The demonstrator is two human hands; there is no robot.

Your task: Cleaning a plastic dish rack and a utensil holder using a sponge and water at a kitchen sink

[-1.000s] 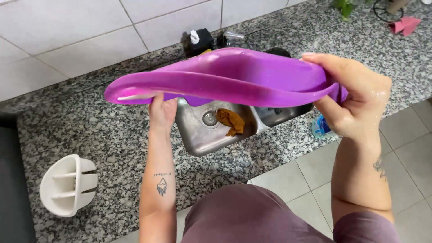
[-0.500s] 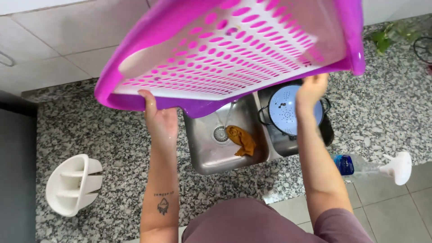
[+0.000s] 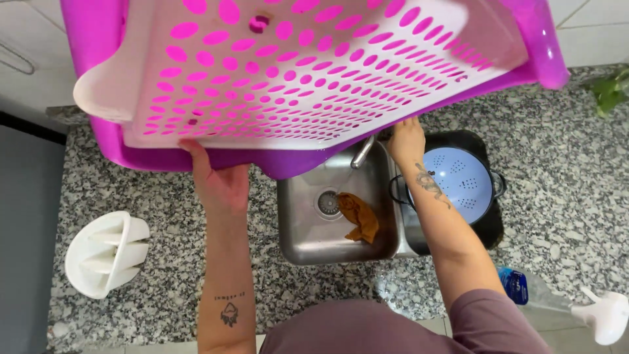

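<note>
Left hand: left hand (image 3: 219, 183) is under the near edge of the purple dish rack (image 3: 314, 78). Its fingers curl up onto the rim and hold it. The palm faces us.
Right hand: right hand (image 3: 406, 139) reaches up to the same near edge, more to the right. Its fingers go behind the rim, so I cannot tell how they grip.
Dish rack: big, purple on the outside, with a pale tray full of oval holes. It is tipped up in the air above the counter and fills the top of the view.
Sink: steel sink (image 3: 298, 229) sits right below the rack, between the 2 arms. A brown cloth (image 3: 360, 216) lies in it by the drain.
Tap: tap (image 3: 362, 152) pokes out just under the rack edge.
Colander: blue colander (image 3: 458, 180) with small holes sits in a dark pot just right of the sink.
Cutlery holder: white cutlery holder (image 3: 105, 254) lies on its side on the speckled counter (image 3: 557, 170), far left.
Spray bottle: clear spray bottle (image 3: 563, 298) with a white top lies at the counter edge, low right.
</note>
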